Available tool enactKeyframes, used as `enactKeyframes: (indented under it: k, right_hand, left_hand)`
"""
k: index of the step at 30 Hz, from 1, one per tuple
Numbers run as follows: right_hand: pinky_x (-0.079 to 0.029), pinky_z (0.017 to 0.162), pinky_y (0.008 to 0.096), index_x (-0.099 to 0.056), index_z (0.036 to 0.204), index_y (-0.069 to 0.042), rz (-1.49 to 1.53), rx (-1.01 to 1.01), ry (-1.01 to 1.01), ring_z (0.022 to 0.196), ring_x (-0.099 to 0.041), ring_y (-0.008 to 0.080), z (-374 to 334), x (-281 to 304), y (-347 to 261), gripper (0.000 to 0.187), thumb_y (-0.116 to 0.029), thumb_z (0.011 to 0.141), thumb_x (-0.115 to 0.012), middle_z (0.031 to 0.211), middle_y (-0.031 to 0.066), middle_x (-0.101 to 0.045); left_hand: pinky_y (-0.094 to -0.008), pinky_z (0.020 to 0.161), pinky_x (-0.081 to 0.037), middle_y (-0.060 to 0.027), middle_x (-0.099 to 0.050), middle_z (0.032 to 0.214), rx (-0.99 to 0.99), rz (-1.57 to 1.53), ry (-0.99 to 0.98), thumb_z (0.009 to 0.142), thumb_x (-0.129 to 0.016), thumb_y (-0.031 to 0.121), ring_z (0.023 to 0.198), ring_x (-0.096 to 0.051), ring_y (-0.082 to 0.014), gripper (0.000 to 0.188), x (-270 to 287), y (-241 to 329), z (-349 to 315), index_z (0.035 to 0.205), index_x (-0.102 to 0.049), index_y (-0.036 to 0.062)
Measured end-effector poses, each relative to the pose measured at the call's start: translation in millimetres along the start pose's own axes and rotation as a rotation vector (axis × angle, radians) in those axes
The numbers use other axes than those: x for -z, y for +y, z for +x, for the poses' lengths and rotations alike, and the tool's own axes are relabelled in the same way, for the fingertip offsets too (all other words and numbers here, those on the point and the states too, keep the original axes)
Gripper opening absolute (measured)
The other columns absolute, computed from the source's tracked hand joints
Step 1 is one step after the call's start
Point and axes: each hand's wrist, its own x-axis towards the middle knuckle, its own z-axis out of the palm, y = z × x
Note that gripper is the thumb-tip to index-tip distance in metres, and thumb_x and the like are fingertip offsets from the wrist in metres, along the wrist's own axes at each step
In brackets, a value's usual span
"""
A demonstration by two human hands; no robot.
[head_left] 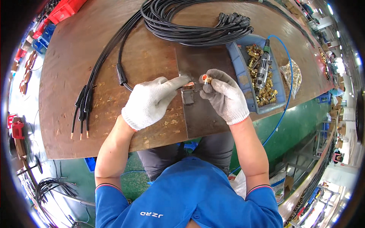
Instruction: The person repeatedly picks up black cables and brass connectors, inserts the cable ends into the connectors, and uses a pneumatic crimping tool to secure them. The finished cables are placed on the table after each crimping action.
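Note:
My left hand, in a white knit glove with greyish fingers, is closed round a black cable. Copper shows at the fingertips, over a small dark metal block on the dark plate. In a matching glove, my right hand pinches a small brass fitting with an orange-red inside between thumb and fingers. The fitting sits just right of the copper, apart from it. A thick black sleeve lies along the cable, left of my left hand.
A blue bin at the right holds brass fittings and an air tool on a blue hose. Coiled black cables lie at the back. Several cable ends lie left, near a clear bag only across the table.

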Motion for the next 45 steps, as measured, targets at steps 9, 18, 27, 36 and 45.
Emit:
enactKeyframes:
  k: [9,18,27,36,45]
  right_hand:
    - [-0.064,0.072,0.0396,-0.068,0.129,0.004,-0.145,-0.052,0.004,0.081,-0.077,0.0215,-2,-8,9,0.031,-0.018,0.107,-0.066,0.105,0.0145,-0.078]
    - [-0.064,0.072,0.0367,-0.067,0.130,0.005,-0.193,-0.056,-0.001,0.083,-0.076,0.0208,1,-11,16,0.036,-0.022,0.107,-0.067,0.107,0.0138,-0.078]
    - [-0.063,0.071,0.0359,-0.068,0.129,0.004,-0.193,-0.063,-0.006,0.082,-0.076,0.0203,-2,-15,13,0.034,-0.022,0.108,-0.066,0.104,0.0135,-0.078]
    - [-0.056,0.067,0.0268,-0.073,0.121,0.003,-0.607,-0.043,0.100,0.076,-0.069,0.0107,-1,-22,4,0.025,-0.019,0.107,-0.070,0.096,0.0064,-0.077]
    - [-0.055,0.072,0.0288,-0.076,0.114,0.000,-1.113,0.101,0.072,0.082,-0.071,0.0118,9,-21,13,0.020,-0.017,0.104,-0.074,0.098,0.0075,-0.077]
  left_hand:
    - [-0.0431,0.076,-0.057,-0.0167,-0.068,0.088,0.024,-0.062,0.026,0.093,-0.068,-0.003,0.082,-0.069,-0.0365,0.054,-3,-2,-1,0.144,-0.070,0.0141]
    - [-0.0429,0.076,-0.057,-0.0165,-0.068,0.089,0.025,-0.068,0.019,0.093,-0.068,-0.002,0.083,-0.070,-0.0365,0.053,-3,-2,-1,0.143,-0.070,0.0138]
    - [-0.0434,0.074,-0.057,-0.0156,-0.069,0.089,0.017,-0.027,0.003,0.093,-0.070,0.000,0.081,-0.071,-0.0360,0.051,-4,-2,-1,0.142,-0.071,0.0146]
    - [-0.0435,0.070,-0.058,-0.0144,-0.070,0.087,0.017,0.094,-0.026,0.091,-0.071,0.003,0.078,-0.071,-0.0364,0.047,-11,-6,-3,0.136,-0.072,0.0149]
    - [-0.0469,0.077,-0.061,-0.0186,-0.078,0.101,0.035,0.079,0.040,0.096,-0.072,0.013,0.090,-0.075,-0.0397,0.025,-17,-14,-3,0.121,-0.075,0.0099]
